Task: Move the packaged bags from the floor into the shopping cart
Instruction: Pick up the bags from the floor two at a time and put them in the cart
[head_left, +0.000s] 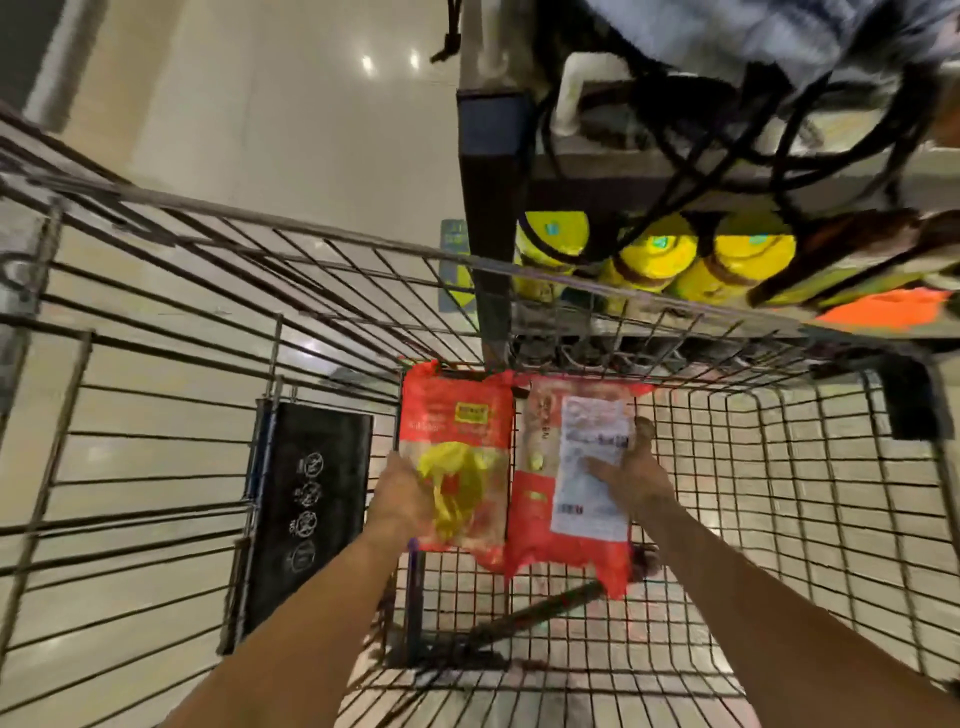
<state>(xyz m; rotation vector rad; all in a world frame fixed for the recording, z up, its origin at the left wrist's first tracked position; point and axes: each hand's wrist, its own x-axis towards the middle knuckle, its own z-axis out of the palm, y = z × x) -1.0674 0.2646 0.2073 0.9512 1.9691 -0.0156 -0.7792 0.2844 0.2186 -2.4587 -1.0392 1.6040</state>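
two bags (514, 467) side by side in cart (779, 467) | shelf (675, 322) behind cart

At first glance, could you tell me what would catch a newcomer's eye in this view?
Two red packaged bags sit side by side in the middle, inside the wire shopping cart, the left hand gripping one and the right hand the other, white-labelled one. Beyond the cart's far rim, upper right, bright yellow-lidded jars line a store shelf.
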